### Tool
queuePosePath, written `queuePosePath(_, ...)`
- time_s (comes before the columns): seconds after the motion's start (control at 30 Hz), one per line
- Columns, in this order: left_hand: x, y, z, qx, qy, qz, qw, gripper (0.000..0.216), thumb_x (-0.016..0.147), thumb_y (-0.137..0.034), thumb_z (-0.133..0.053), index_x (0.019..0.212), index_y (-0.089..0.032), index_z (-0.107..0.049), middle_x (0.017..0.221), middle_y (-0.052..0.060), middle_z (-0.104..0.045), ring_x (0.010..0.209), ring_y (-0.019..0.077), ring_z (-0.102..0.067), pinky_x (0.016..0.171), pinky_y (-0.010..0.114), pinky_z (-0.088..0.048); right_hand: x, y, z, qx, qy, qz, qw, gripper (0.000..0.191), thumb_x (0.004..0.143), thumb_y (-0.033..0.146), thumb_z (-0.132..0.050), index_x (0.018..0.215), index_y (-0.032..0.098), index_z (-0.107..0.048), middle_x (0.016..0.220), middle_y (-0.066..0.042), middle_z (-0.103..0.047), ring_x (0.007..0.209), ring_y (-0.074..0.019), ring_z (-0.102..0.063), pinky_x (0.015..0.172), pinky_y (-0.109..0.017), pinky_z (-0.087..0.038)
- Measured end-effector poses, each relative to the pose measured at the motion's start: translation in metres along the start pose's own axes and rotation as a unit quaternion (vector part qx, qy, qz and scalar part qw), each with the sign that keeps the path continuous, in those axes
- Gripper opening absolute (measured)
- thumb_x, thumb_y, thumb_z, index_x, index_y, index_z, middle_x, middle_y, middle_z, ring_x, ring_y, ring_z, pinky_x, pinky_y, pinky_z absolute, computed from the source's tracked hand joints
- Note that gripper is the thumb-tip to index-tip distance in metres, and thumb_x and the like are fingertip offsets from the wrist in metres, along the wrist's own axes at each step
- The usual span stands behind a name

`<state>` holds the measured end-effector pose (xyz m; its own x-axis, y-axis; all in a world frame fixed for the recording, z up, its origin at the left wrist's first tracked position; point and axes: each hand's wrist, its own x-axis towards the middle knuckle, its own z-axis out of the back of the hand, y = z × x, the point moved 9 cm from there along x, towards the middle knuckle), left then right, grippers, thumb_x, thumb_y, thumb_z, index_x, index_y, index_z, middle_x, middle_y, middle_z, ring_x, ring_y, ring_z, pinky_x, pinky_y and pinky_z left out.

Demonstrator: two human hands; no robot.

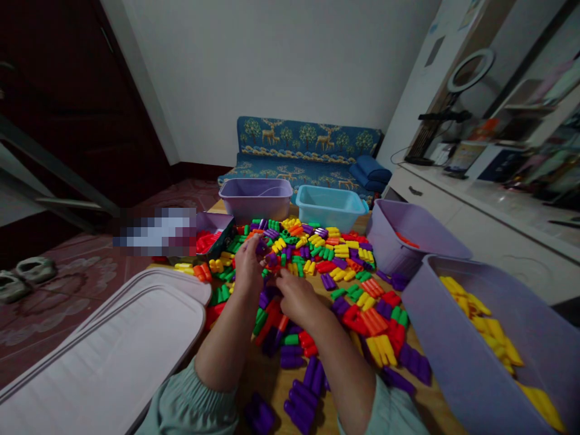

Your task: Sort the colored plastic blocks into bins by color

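Note:
A heap of coloured plastic blocks (pixel 317 254) in purple, yellow, green, orange and red covers the wooden board (pixel 272 374) in front of me. My left hand (pixel 248 264) reaches into the heap, fingers curled round a purple block (pixel 261 246). My right hand (pixel 292 295) lies beside it, fingers closed on the pieces at the heap's middle; what it grips is hidden. More purple blocks (pixel 299 393) lie close to my forearms.
A lilac bin with yellow blocks (pixel 493 338) stands at the right, another lilac bin (pixel 408 241) behind it. A lilac tub (pixel 256 196) and a blue tub (pixel 330 205) stand at the back. White lids (pixel 104 350) lie at the left. A patterned blue cushion seat (pixel 308 151) is by the wall.

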<state>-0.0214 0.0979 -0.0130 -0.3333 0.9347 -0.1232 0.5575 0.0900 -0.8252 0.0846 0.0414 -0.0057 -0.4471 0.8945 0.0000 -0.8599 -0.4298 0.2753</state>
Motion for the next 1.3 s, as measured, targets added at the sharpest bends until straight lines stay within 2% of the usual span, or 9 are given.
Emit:
queuePosePath(0.1,0.0,0.0,-0.001,0.01,0.002,0.001,1.0,0.038,0.059,-0.045,-0.074,0.08,-0.015,-0.061,0.064,-0.004,-0.058,0.055,0.0085,-0.054,0.047,0.018,-0.036,0.0,0.001,-0.004,-0.026,0.004,-0.013,1.0,0.028,0.079,0.015,-0.051,0.105,0.019,-0.063,0.117,-0.01,-0.06,0.095,-0.0223,-0.064,0.077,-0.032,-0.048)
queuePosePath(0.37,0.004,0.005,0.001,0.018,0.008,0.006,1.0,0.038,0.058,-0.044,-0.074,0.079,-0.015,-0.06,0.068,-0.002,-0.059,0.055,0.0082,-0.054,0.045,0.017,-0.033,-0.008,-0.02,0.011,-0.053,-0.011,-0.08,0.995,0.034,0.079,0.013,-0.048,0.109,0.017,-0.061,0.111,-0.011,-0.065,0.102,-0.0261,-0.063,0.084,-0.038,-0.048)
queuePosePath(0.53,0.006,0.007,0.003,0.008,0.006,0.006,1.0,0.04,0.057,-0.043,-0.075,0.08,-0.014,-0.062,0.066,-0.002,-0.058,0.056,0.0092,-0.055,0.045,0.018,-0.035,-0.008,-0.018,0.012,-0.05,-0.033,-0.071,0.996,0.038,0.076,0.022,-0.056,0.114,0.016,-0.059,0.116,-0.012,-0.064,0.109,-0.0281,-0.06,0.087,-0.04,-0.047)
queuePosePath(0.77,0.005,0.007,0.002,0.004,0.003,0.01,1.0,0.039,0.055,-0.043,-0.076,0.077,-0.014,-0.062,0.064,-0.002,-0.057,0.054,0.0091,-0.054,0.042,0.017,-0.031,-0.007,-0.025,0.01,-0.058,-0.01,-0.09,0.994,0.039,0.074,0.011,-0.052,0.111,0.018,-0.063,0.112,-0.011,-0.067,0.106,-0.0269,-0.063,0.085,-0.037,-0.048)
queuePosePath(0.9,0.003,0.006,0.001,0.008,0.001,0.016,1.0,0.039,0.053,-0.042,-0.077,0.076,-0.014,-0.062,0.065,-0.002,-0.058,0.055,0.0098,-0.056,0.043,0.018,-0.035,-0.007,-0.035,0.011,-0.052,-0.008,-0.114,0.992,0.041,0.075,0.008,-0.05,0.111,0.018,-0.065,0.109,-0.011,-0.067,0.107,-0.0263,-0.063,0.085,-0.035,-0.047)
queuePosePath(1.03,0.003,0.006,0.0,0.01,0.003,0.018,1.0,0.039,0.053,-0.042,-0.077,0.076,-0.014,-0.063,0.066,-0.002,-0.059,0.055,0.0095,-0.055,0.045,0.018,-0.038,-0.008,-0.04,0.016,-0.041,-0.014,-0.126,0.991,0.032,0.083,0.021,-0.052,0.112,0.02,-0.066,0.11,-0.01,-0.067,0.109,-0.027,-0.062,0.086,-0.037,-0.047)
queuePosePath(1.13,0.003,0.007,0.0,0.012,0.002,0.017,1.0,0.041,0.052,-0.043,-0.077,0.077,-0.013,-0.063,0.069,-0.001,-0.061,0.056,0.0097,-0.056,0.045,0.019,-0.039,-0.01,-0.037,0.017,-0.055,-0.006,-0.122,0.991,0.041,0.077,0.033,-0.065,0.116,0.019,-0.064,0.113,-0.012,-0.066,0.112,-0.0305,-0.059,0.088,-0.039,-0.047)
queuePosePath(1.2,0.003,0.008,0.0,0.015,0.002,0.019,1.0,0.042,0.052,-0.043,-0.077,0.077,-0.013,-0.064,0.071,0.0,-0.062,0.056,0.0097,-0.056,0.045,0.019,-0.039,-0.01,-0.034,0.014,-0.067,0.01,-0.118,0.991,0.042,0.074,0.028,-0.067,0.114,0.018,-0.065,0.113,-0.012,-0.067,0.111,-0.0306,-0.06,0.087,-0.038,-0.047)
queuePosePath(1.3,0.003,0.009,-0.001,0.022,0.005,0.023,1.0,0.042,0.053,-0.044,-0.076,0.078,-0.013,-0.064,0.071,0.001,-0.063,0.055,0.0096,-0.057,0.044,0.018,-0.038,-0.009,-0.03,0.01,-0.067,0.015,-0.114,0.991,0.036,0.075,0.015,-0.059,0.11,0.019,-0.067,0.109,-0.01,-0.069,0.105,-0.028,-0.064,0.084,-0.036,-0.048)
